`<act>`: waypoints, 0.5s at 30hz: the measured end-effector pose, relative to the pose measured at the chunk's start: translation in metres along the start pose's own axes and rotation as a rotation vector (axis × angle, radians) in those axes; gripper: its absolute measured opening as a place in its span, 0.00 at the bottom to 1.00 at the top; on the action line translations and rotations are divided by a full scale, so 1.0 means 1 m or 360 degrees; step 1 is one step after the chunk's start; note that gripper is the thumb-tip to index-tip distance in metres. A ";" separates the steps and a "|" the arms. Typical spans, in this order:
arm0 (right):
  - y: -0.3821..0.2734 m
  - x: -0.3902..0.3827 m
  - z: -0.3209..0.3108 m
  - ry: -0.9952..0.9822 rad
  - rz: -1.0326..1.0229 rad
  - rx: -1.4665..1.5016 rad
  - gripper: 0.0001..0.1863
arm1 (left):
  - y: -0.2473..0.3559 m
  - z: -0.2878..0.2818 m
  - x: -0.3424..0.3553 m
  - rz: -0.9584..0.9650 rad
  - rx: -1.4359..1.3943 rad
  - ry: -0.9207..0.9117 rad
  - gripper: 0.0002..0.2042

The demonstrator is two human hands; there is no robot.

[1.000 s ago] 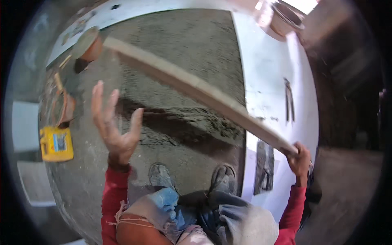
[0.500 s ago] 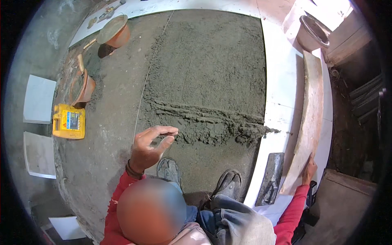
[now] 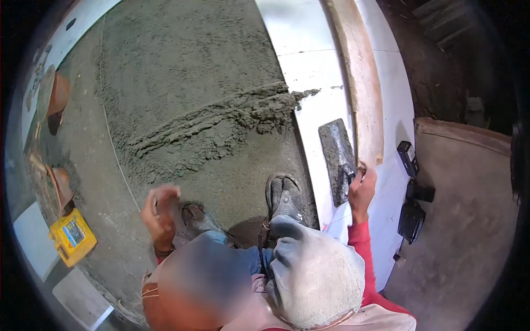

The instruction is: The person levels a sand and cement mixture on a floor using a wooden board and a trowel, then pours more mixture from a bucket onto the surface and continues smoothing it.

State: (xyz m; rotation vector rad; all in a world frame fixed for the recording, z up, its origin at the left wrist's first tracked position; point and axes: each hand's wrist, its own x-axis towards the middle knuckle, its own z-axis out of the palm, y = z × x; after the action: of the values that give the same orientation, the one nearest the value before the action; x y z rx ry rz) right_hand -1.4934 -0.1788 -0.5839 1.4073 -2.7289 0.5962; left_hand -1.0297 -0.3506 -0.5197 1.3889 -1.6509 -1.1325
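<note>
My left hand [image 3: 159, 212] hovers above the floor beside the string line, a little blurred, its fingers bent and apart with nothing in them. On the right, my right hand [image 3: 362, 193] is at the near end of a long wooden board [image 3: 361, 83], fingers partly spread. Its fingertips are close to the board's corner; whether they touch it I cannot tell. Just left of that hand lies a mortar-smeared float [image 3: 335, 157] with a dark handle, resting on the white tiles [image 3: 309, 71]. A ridge of wet mortar [image 3: 221, 129] crosses the bed ahead of my feet.
A string line [image 3: 113, 140] runs along the mortar's left side. Far left are a yellow jerrycan [image 3: 73, 237], an orange bucket [image 3: 62, 187] and another bucket [image 3: 55, 96]. Loose white tiles [image 3: 83, 298] lie near it. Small black devices [image 3: 409, 215] sit right of the tiles.
The view has swung to the right. My right hand has come off the board's side edge to its near end, close to the float. My left hand has lowered toward my body.
</note>
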 end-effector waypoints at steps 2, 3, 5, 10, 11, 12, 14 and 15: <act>-0.018 -0.019 0.000 0.0041 -0.0078 -0.0197 0.17 | -0.002 0.017 -0.001 -0.0398 -0.0138 0.0135 0.14; -0.027 -0.025 0.001 0.0021 -0.0159 -0.0183 0.17 | -0.001 0.019 0.002 -0.0406 -0.0106 0.0042 0.13; -0.039 -0.021 0.009 0.0139 -0.0104 -0.0364 0.23 | 0.000 0.025 0.009 -0.0422 -0.0072 -0.0004 0.12; -0.042 0.009 0.023 -0.0178 -0.0137 -0.0479 0.28 | -0.004 0.027 0.018 -0.0290 0.0024 -0.0134 0.13; -0.037 0.013 0.024 -0.0439 0.0060 -0.0440 0.28 | -0.007 0.025 0.017 -0.0251 -0.0002 -0.0097 0.13; -0.032 0.015 0.024 -0.0727 0.0316 -0.0411 0.28 | -0.011 0.023 0.014 -0.0234 -0.0018 -0.0094 0.13; -0.019 0.014 0.023 -0.0828 0.0423 -0.0442 0.26 | -0.018 0.018 0.008 -0.0223 -0.0054 -0.0079 0.13; -0.013 0.011 0.022 -0.0900 0.0649 -0.0131 0.26 | -0.022 0.017 0.006 -0.0259 -0.0045 -0.0034 0.13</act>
State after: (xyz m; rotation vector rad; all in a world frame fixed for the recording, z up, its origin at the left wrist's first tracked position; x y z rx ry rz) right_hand -1.4860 -0.2016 -0.5983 1.1375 -3.4753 0.0775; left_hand -1.0377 -0.3544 -0.5471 1.5199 -1.5530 -1.2609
